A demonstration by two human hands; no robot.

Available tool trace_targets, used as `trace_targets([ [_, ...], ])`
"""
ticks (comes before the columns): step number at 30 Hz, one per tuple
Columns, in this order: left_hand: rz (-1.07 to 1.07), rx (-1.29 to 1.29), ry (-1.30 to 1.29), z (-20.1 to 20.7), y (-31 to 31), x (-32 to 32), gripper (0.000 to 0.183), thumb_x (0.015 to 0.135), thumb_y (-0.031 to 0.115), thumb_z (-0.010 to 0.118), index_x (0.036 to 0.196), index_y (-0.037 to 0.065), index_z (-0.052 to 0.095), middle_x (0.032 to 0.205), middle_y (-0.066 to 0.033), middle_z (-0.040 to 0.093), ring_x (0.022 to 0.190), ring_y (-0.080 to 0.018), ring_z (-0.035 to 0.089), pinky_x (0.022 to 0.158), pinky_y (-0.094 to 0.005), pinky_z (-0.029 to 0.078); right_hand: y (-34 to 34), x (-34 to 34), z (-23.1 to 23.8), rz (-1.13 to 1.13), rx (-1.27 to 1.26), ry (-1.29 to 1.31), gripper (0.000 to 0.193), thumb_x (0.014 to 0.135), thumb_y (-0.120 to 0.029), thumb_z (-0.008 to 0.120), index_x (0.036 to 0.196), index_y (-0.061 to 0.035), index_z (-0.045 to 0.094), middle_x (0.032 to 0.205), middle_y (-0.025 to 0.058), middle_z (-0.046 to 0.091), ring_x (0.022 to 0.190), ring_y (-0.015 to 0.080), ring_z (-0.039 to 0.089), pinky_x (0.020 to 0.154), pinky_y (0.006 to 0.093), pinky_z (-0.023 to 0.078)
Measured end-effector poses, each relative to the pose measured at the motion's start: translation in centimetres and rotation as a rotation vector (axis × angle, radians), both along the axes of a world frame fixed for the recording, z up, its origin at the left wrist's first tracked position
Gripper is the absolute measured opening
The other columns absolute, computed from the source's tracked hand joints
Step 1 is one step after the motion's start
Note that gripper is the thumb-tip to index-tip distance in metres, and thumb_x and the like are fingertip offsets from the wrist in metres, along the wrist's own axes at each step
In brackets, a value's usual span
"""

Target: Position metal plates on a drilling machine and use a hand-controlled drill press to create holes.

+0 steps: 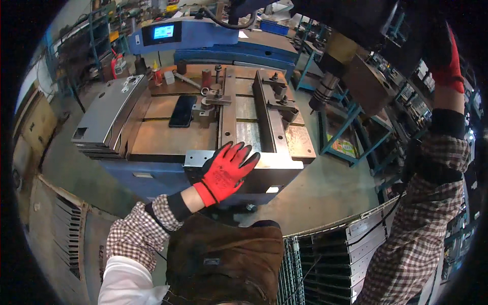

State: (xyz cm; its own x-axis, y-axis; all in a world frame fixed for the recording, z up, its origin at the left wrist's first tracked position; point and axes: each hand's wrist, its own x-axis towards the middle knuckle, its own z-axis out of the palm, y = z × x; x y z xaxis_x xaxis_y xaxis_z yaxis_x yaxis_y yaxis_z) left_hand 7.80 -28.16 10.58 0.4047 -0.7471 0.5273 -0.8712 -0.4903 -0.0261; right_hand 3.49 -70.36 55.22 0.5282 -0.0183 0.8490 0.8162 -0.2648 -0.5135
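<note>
My left hand (224,174), in a red glove with black fingertips, lies flat with its fingers spread on a bright metal bar (274,161) along the front of the machine table (168,140). Nothing is in its grasp. Raised far up at the right is my right hand (449,73), gloved the same way, beside the dark machine head (351,23). Shadow and the picture's rim hide its fingers, so its grip is unclear. Steel clamps (279,104) with bolts hold a long steel rail (263,114) on the table. The spindle with its tool (324,92) hangs right of them.
A black phone (182,111) lies on the table near a wrench (188,81). Stacked metal sheets (109,114) occupy its left end. Behind stands a blue control panel with a lit screen (163,32). A blue-framed rack (351,134) stands at the right.
</note>
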Motion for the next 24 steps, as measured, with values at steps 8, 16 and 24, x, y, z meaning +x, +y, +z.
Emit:
trace_targets([
  [8, -0.001, -0.062, 0.148, -0.5, -2.0, 0.8, 0.077, 0.073, 0.029, 0.079, 0.145, 0.014, 0.053, 0.123, -0.0173, 0.058, 0.121, -0.0356, 0.054, 0.117, -0.0535, 0.034, -1.0, 0.4, -0.2, 0.015, -0.005, 0.024, 0.051, 0.105, -0.038, 0.052, 0.142, -0.0037, 0.056, 0.134, 0.0083, 0.064, 0.12, 0.0215, 0.062, 0.101, 0.0357, 0.05],
  [16, 0.007, -0.056, 0.127, -0.5, -1.5, 1.3, 0.076, 0.074, 0.032, 0.078, 0.144, 0.015, 0.054, 0.124, -0.0176, 0.058, 0.125, -0.0365, 0.052, 0.118, -0.0539, 0.032, 0.7, 0.2, -2.5, -0.067, 0.026, -0.007, 0.05, 0.105, -0.037, 0.052, 0.144, -0.0045, 0.055, 0.136, 0.0091, 0.063, 0.122, 0.0228, 0.06, 0.102, 0.0382, 0.05],
  [24, 0.022, -0.051, 0.123, -0.5, -2.7, 0.5, 0.073, 0.077, 0.035, 0.077, 0.14, 0.008, 0.053, 0.132, -0.0181, 0.054, 0.131, -0.0357, 0.048, 0.119, -0.0537, 0.031, 2.7, -0.2, -5.0, -0.083, 0.048, 0.005, 0.052, 0.104, -0.037, 0.053, 0.145, -0.0048, 0.053, 0.137, 0.0102, 0.061, 0.125, 0.0248, 0.059, 0.104, 0.0419, 0.049],
])
